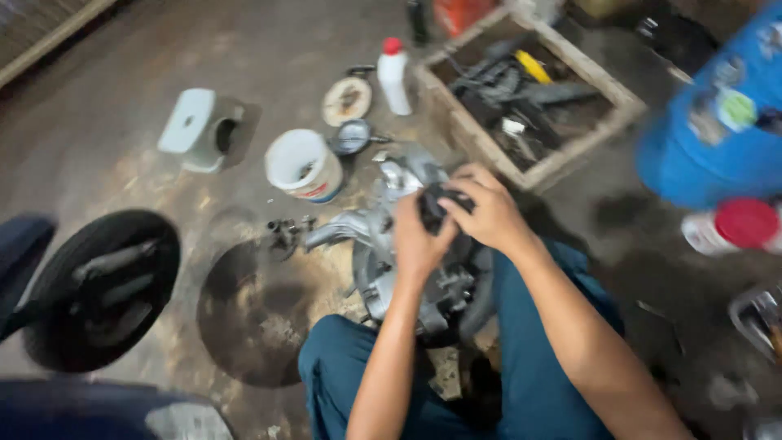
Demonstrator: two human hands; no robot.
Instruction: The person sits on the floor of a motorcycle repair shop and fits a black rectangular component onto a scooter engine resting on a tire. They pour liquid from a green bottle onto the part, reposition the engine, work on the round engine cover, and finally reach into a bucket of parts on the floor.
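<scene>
Your grey engine casing [383,244] sits center frame on the floor, btw your knees. Your left hand [417,244] and right hand [482,213] meet above it, fingers curled tight round a small black part [434,205].

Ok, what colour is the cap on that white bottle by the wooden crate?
Red: the cap on the white bottle, head view.

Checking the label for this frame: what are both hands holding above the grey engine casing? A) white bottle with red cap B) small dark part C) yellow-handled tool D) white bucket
B: the left hand and right hand close together on a small dark part above the engine casing; the bottle and bucket stand untouched on the floor.
</scene>
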